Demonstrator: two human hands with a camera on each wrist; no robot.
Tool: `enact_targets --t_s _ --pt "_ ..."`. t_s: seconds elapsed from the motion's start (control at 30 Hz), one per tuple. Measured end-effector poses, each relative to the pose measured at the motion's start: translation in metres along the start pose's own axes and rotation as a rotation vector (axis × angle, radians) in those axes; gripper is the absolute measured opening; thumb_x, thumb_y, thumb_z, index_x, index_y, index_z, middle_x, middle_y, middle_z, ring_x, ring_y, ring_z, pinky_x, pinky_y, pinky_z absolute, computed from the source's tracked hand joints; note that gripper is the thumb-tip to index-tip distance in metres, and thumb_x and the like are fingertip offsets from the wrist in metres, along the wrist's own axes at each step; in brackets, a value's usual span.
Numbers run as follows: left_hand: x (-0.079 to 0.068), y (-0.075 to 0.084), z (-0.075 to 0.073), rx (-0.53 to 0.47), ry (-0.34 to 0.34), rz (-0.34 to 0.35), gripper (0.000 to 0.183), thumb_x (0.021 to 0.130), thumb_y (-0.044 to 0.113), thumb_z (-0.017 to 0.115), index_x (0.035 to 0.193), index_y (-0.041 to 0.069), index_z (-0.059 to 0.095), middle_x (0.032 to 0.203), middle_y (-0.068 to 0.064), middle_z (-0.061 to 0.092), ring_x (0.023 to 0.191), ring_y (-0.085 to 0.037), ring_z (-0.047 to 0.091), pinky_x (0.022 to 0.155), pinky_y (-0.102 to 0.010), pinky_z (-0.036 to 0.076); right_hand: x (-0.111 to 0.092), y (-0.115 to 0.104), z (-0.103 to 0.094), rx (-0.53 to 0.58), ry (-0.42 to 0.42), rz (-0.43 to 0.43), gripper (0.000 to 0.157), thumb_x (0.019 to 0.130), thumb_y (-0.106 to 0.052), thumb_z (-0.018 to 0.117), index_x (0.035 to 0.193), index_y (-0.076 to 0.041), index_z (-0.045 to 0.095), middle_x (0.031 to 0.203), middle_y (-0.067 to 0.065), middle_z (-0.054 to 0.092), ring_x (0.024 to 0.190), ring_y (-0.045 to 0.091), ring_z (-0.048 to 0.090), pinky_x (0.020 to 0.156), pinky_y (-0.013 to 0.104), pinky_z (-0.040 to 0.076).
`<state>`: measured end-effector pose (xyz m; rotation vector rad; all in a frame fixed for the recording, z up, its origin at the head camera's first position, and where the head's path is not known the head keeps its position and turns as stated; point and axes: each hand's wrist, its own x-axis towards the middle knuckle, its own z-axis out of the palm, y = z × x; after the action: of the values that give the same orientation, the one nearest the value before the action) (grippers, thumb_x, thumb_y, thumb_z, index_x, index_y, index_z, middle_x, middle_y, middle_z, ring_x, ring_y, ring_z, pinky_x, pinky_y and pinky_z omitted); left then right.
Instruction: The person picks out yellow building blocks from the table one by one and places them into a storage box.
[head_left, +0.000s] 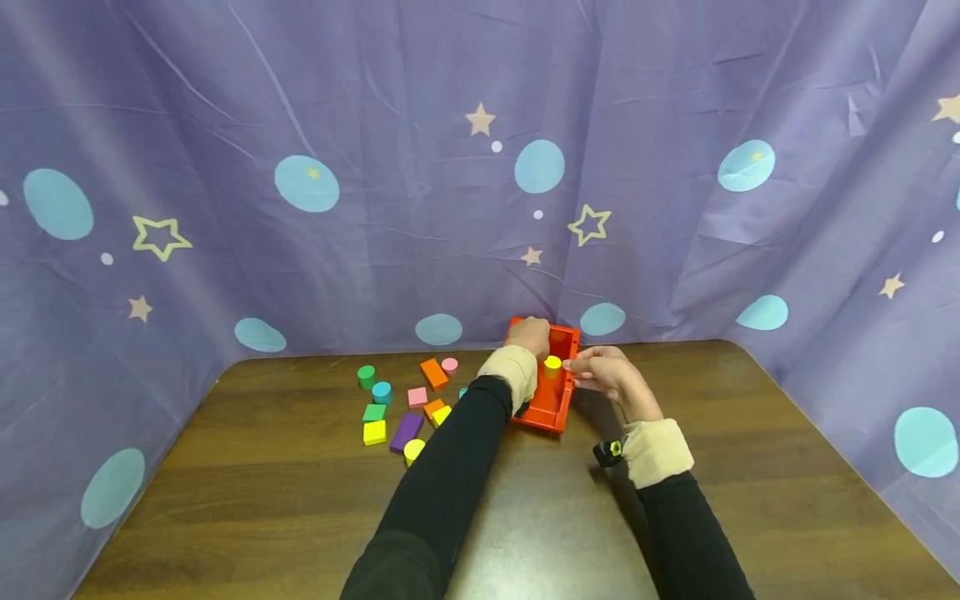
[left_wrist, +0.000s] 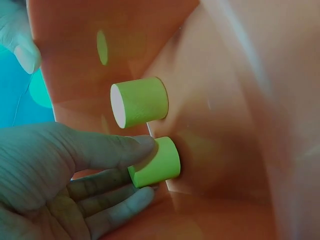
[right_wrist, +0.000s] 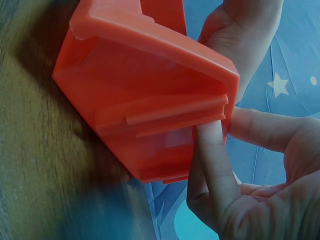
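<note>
A red plastic bin (head_left: 546, 410) sits toward the back of the table. My left hand (head_left: 531, 335) reaches down into it; in the left wrist view its thumb and fingers pinch a yellow cylinder block (left_wrist: 159, 162) close to the bin's inner surface. From the head that block is hidden behind the hand and sleeve. Beside it inside the bin stands a second yellow cylinder block (head_left: 552, 367). On the right side, my right hand (head_left: 611, 377) grips the bin's wall, with thumb at the rim and fingers on the outside, as the right wrist view shows.
Left of the bin lie loose blocks: a green cylinder (head_left: 366, 377), a blue cylinder (head_left: 382, 392), an orange block (head_left: 434, 374), a purple block (head_left: 407, 432), a yellow square block (head_left: 374, 432) and several others. My left sleeve covers some. A purple curtain (head_left: 390, 275) hangs behind the table.
</note>
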<state>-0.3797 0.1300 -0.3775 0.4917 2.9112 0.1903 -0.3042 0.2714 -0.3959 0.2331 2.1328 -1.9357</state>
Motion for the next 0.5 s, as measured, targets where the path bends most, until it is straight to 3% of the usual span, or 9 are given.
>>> enact_targets --t_s 0.5 --pt "0.0059 0.0008 0.0069 0.034 0.005 -0.008 0.027 0.102 0.014 0.058 0.126 0.014 0.07 0.133 -0.004 0.068 0.119 -0.021 0.065 0.093 -0.038 0.057 -0.0016 0.0017 0.0014 0.034 -0.017 -0.021 0.012 0.096 0.001 0.061 0.101 0.001 0.05 0.078 -0.005 0.065 0.07 0.003 0.064 0.066 0.019 0.058"
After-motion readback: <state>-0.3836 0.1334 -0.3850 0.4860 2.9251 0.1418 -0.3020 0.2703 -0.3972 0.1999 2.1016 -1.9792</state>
